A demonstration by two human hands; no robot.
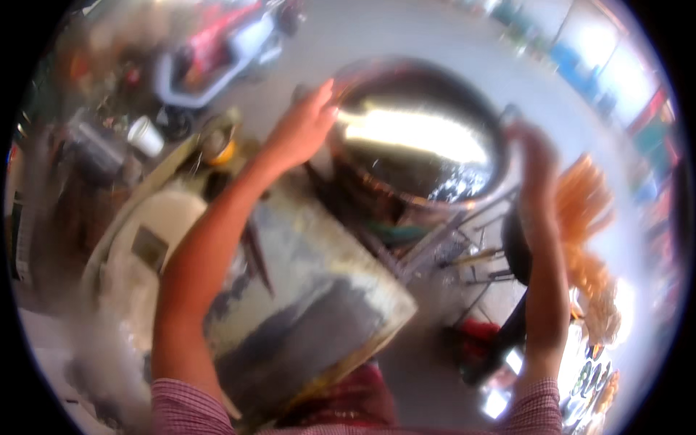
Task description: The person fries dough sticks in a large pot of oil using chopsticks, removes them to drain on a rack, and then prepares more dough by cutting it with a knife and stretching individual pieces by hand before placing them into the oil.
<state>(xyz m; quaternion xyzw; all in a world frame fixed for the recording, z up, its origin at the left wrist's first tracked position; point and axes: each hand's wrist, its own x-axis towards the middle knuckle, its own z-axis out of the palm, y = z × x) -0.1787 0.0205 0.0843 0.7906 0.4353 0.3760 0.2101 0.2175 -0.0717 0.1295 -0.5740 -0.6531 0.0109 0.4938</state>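
A large, round metal vessel (418,136) with a mirror-like polished surface is held out in front of me, past the corner of a worn table. My left hand (307,125) grips its left side, with the fingers at the rim. On the opposite side my right hand (530,147) is closed at the edge, and motion blur hides the exact finger contact. Small dark lugs or handles seem to stick out near both hands. Beneath the vessel, part of a metal frame or stand (429,244) shows.
The table (304,261) has patchy, flaking paint and a dark pointed tool (258,255) on it. A white cup (145,136) and clutter are at left. Orange bundles (584,201) stand beyond my right arm. A red and grey machine (217,54) is at the upper left.
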